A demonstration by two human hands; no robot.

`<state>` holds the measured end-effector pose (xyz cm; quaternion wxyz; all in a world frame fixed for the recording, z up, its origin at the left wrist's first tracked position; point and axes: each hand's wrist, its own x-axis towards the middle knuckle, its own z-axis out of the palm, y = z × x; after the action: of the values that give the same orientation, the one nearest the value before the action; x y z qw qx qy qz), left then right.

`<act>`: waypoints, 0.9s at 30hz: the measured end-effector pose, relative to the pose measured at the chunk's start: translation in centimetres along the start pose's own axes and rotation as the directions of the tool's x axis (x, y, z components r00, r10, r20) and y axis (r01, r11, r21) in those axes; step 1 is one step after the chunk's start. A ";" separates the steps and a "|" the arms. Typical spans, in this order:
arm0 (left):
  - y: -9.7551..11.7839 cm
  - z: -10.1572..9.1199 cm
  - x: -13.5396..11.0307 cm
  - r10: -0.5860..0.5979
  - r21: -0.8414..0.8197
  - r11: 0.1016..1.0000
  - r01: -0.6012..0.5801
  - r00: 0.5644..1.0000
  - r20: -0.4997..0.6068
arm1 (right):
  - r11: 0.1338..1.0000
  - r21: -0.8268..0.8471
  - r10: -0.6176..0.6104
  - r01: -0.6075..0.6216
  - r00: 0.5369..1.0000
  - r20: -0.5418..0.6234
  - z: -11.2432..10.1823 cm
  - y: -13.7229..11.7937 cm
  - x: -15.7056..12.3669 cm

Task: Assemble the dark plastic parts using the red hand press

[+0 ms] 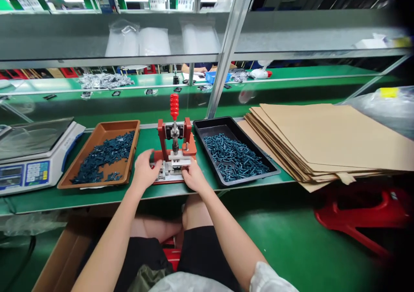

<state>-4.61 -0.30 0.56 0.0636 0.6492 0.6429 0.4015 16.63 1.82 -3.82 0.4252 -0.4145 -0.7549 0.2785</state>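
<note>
The left hand [144,170] rests half open and the right hand [195,176] curls narrowly at the base of the red hand press [186,144], any held part hidden. We judge the press heavy and stiff, and we grip it at its red knob [174,106].

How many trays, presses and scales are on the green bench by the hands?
Trays: 2 (brown tray, black tray)
Presses: 1 (red hand press)
Scales: 1 (digital scale)
Total: 4
</note>
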 end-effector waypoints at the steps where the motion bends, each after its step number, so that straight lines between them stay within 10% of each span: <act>1: -1.3 0.5 -0.8 -0.048 0.012 0.999 0.047 0.993 0.105 | 1.000 -0.003 0.008 -0.008 1.000 0.007 0.0 -0.1 0.0; 3: -2.9 1.5 -1.8 -0.098 -0.001 0.995 0.101 0.973 0.208 | 1.000 -0.009 0.024 -0.024 0.999 0.022 0.1 -0.4 0.1; 10: -3.3 3.1 -2.1 -0.467 -0.445 0.785 0.432 0.884 0.034 | 0.990 -0.048 0.131 -0.130 0.991 0.029 1.3 0.0 0.3; 16: -2.9 3.0 -3.2 -0.437 -0.505 0.798 0.330 0.893 -0.106 | 0.992 0.021 0.127 -0.126 0.990 -0.069 0.9 0.1 0.8; 20: -0.5 2.3 -10.2 -0.346 -0.338 0.912 0.232 0.879 -0.329 | 0.998 -0.031 0.057 -0.061 0.993 -0.106 0.6 -2.3 -2.8; 23: 1.7 2.2 -16.7 -0.462 -0.506 0.770 0.388 0.886 -0.024 | 0.998 0.070 -0.006 -0.001 0.995 0.096 2.5 -5.1 -7.7; 27: 1.3 0.9 -21.6 -0.558 -0.564 0.555 0.612 0.776 0.293 | 0.992 0.129 -0.059 -0.001 0.886 0.460 4.9 -8.1 -12.1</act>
<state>0.17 -19.32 -8.73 0.4327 0.3530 0.6448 0.5219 12.77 -13.04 -4.91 0.2623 -0.2974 -0.8214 0.4099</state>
